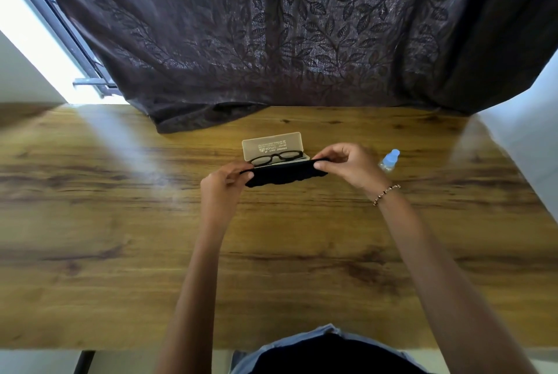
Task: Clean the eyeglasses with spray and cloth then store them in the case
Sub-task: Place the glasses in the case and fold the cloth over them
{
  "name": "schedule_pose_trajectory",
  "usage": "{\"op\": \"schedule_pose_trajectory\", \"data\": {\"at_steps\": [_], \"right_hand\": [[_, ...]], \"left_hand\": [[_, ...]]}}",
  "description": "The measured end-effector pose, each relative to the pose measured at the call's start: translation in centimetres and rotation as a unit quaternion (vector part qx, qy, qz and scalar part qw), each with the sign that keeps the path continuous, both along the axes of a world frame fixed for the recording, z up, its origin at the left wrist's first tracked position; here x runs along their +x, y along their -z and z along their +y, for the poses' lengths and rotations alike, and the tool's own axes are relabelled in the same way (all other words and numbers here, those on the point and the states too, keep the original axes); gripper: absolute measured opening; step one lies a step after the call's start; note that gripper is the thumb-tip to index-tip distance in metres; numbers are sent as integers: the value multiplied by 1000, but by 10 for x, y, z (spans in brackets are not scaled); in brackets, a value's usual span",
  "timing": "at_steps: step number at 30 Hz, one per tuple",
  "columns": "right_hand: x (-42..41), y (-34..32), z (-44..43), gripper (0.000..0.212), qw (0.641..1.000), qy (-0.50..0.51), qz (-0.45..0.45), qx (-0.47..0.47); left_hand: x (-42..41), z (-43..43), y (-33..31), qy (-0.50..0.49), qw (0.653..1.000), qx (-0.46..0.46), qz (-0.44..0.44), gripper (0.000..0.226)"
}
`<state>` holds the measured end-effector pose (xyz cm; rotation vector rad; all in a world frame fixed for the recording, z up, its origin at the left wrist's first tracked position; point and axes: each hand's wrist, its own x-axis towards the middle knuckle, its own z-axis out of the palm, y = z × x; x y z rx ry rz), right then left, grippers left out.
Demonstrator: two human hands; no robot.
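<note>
Black-framed eyeglasses (276, 157) lie inside an open beige case (271, 145) whose lid stands up at the far side. Just in front of the case a black cloth (283, 174) is stretched between both hands. My left hand (223, 183) pinches its left end and my right hand (347, 165) pinches its right end. The cloth hides the case's near edge. A small spray bottle (390, 160) with a pale blue cap stands to the right of my right hand, apart from it.
Everything sits on a wooden table (120, 222). A dark leaf-patterned curtain (271, 41) hangs behind and drapes onto the table's far edge near the case. A bright window (36, 41) is at the far left.
</note>
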<state>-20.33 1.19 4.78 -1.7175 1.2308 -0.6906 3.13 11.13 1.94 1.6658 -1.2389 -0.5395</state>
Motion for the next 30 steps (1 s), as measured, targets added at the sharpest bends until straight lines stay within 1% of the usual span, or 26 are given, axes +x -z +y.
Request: {"op": "schedule_pose_trajectory", "data": {"at_steps": [1,2,3,4,5,7,8,11,14,16,18,20,23,26,30], "right_hand": [[0,0,0,8,1000,6,-10,10],[-1,-1,0,6,999,10,-26,29],[-1,-2,-1,5,998,8,-47,52],[-1,-4,-1,5,995,0,-71,74],[-1,-4,-1,5,991,-9,-95,95],[1,-5,0,6,979,-11,-150,136],[2,-5,0,6,973,-5,-175,152],[5,-5,1,7,964,12,-209,162],[3,-5,1,11,962,21,-222,159],[2,-5,0,15,964,15,-216,152],[0,-5,0,18,967,5,-208,150],[-2,-6,0,19,967,-2,-206,152],[-2,-8,1,18,966,-14,-211,149],[-1,-8,2,18,964,-15,-218,152],[2,-6,2,24,962,-7,-223,158]], "left_hand": [[1,0,0,0,1000,18,17,15],[2,1,0,4,997,42,62,11],[3,2,0,12,989,67,132,8],[3,3,0,21,974,89,207,5],[3,4,-1,30,959,101,264,3],[3,2,-2,40,941,95,323,6],[2,1,-3,40,936,88,338,9],[1,-2,-4,56,934,66,347,4],[5,-2,-2,66,941,58,326,18],[8,0,-2,97,944,55,311,24],[11,2,-4,134,941,58,305,29],[14,2,-6,149,941,66,296,30],[16,2,-8,137,939,71,307,27],[17,3,-10,119,932,64,337,24],[16,3,-13,117,924,55,360,26]]}}
